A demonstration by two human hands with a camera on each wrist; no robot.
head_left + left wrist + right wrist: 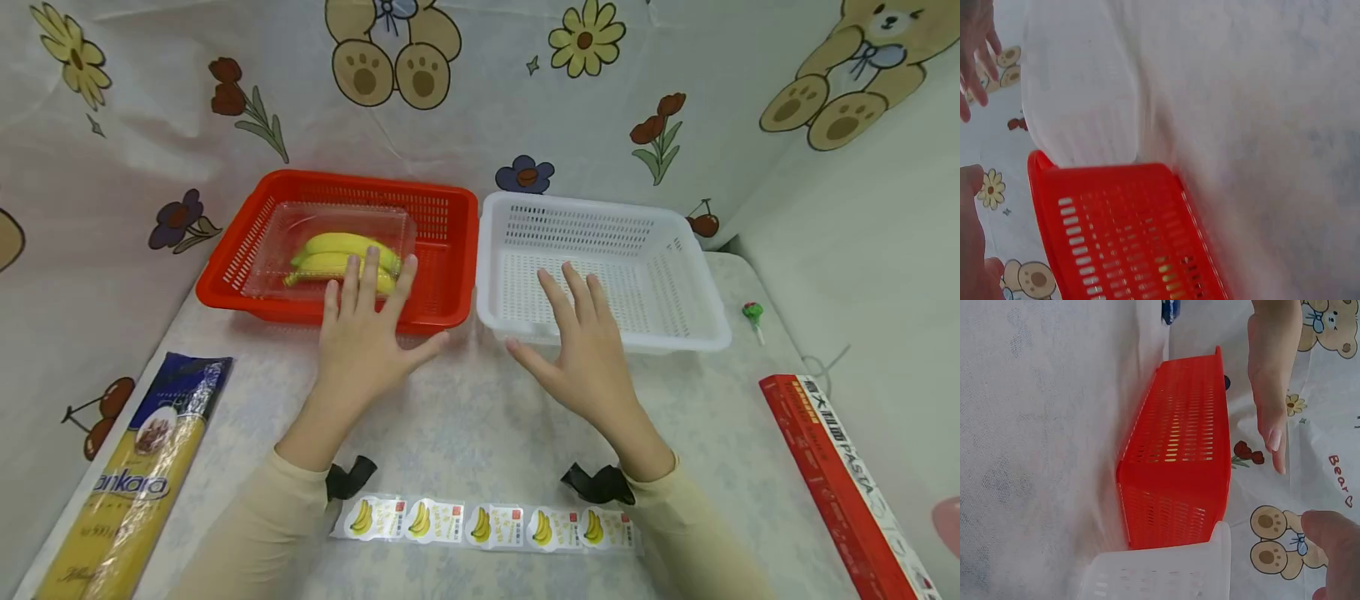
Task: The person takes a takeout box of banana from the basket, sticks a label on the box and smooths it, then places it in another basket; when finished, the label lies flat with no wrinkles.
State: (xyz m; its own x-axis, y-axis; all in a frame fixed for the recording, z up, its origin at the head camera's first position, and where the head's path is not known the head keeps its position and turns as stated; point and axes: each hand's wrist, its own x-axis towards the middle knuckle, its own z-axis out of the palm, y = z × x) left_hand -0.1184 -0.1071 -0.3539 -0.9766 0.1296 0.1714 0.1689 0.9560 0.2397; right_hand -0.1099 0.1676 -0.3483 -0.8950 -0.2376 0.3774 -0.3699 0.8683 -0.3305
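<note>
bananas [330, 243] recognizable in head view only

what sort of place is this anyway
Probably an indoor tabletop work corner, though the wider room is out of view. A cartoon-bear sheet backs the table, where a red basket and a white basket stand side by side.
</note>
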